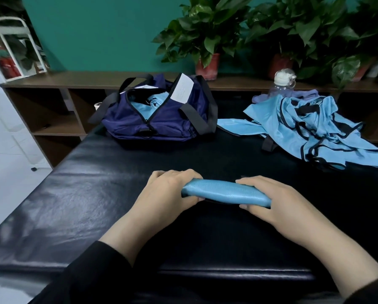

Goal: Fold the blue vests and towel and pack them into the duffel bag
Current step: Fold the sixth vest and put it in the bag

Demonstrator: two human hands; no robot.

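Single head view: looks forward and down from near edge of padded table (96, 194), close over hands, shelf (52, 81) far.

Both forearms reach forward from black sleeves, bare from mid-forearm to the wrist, and angle inward toward each other. The left hand (168, 189) is palm-down with its fingers curled over the far side of one end of a folded vest (225, 192) and its thumb along the near side. The right hand (271, 199) grips the other end likewise, thumb along the near edge.
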